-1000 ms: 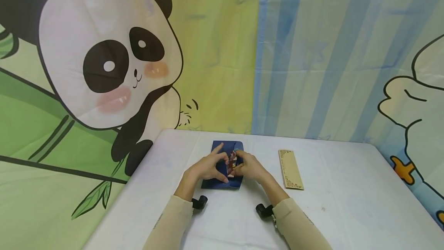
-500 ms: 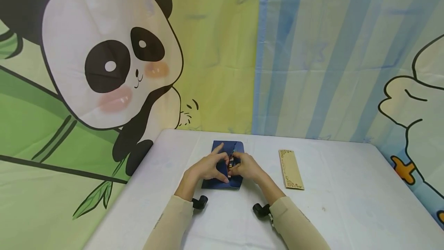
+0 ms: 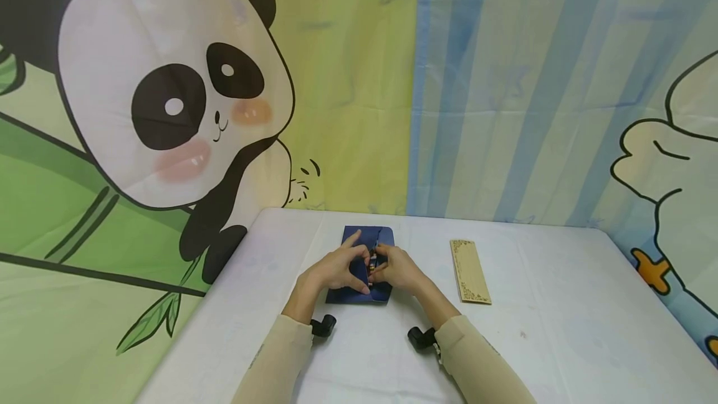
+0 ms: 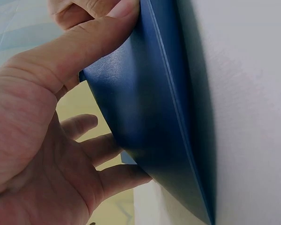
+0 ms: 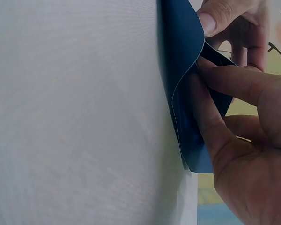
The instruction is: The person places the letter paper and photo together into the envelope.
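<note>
A dark blue envelope [image 3: 349, 295] lies on the white table, its mouth spread apart on the right side. My left hand [image 3: 336, 269] holds the edge of that mouth; in the left wrist view the thumb [image 4: 84, 44] presses the blue sheet and several fingers reach behind it. Thumb and forefinger of my right hand [image 3: 401, 270] are inside the mouth, pinching a small colourful printed piece [image 3: 373, 260]. Only a sliver of this piece shows between the hands. In the right wrist view the envelope wall [image 5: 180, 42] hides the fingertips and whatever they hold.
A tan card with ornate dark corners [image 3: 470, 272] lies on the table to the right of the hands. A black camera [image 3: 323, 327] sits at the left wrist, another camera [image 3: 422, 338] at the right. Behind the table's far edge hangs a panda-printed cloth [image 3: 348, 80].
My right hand has shifted slightly left, into the envelope's mouth. Less of the colourful piece shows than before. The left hand stays in place on the envelope.
</note>
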A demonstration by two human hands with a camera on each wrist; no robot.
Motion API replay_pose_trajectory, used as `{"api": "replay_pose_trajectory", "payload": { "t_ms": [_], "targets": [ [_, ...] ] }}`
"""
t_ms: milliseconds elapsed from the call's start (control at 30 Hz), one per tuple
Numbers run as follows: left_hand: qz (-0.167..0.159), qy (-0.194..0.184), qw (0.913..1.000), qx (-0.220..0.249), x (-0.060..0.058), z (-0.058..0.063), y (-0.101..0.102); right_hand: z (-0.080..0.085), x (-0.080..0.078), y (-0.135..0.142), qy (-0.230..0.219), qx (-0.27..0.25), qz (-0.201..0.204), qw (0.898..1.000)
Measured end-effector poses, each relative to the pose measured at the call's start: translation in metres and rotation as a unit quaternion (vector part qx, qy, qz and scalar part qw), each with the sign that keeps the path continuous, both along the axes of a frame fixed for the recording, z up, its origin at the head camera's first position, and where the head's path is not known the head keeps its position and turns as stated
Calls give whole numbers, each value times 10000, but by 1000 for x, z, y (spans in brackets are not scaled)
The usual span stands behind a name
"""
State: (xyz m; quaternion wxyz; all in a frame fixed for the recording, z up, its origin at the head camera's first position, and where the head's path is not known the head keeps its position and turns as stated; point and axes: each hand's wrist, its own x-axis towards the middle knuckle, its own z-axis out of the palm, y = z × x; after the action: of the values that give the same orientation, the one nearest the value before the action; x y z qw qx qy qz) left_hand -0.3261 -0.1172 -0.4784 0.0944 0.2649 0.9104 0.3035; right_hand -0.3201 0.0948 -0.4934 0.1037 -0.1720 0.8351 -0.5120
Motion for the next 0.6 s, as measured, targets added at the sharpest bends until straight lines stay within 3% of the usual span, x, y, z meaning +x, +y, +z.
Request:
{"api": "replay_pose_trajectory", "payload": {
  "t_ms": [267,600],
  "targets": [
    [2,0,10000,8,0,2,0,3,1,3,265,266,61,9993],
    [-12,-47,10000,29,2,2,-1,15,6,17,519,661,-204,9963]
  ]
}}
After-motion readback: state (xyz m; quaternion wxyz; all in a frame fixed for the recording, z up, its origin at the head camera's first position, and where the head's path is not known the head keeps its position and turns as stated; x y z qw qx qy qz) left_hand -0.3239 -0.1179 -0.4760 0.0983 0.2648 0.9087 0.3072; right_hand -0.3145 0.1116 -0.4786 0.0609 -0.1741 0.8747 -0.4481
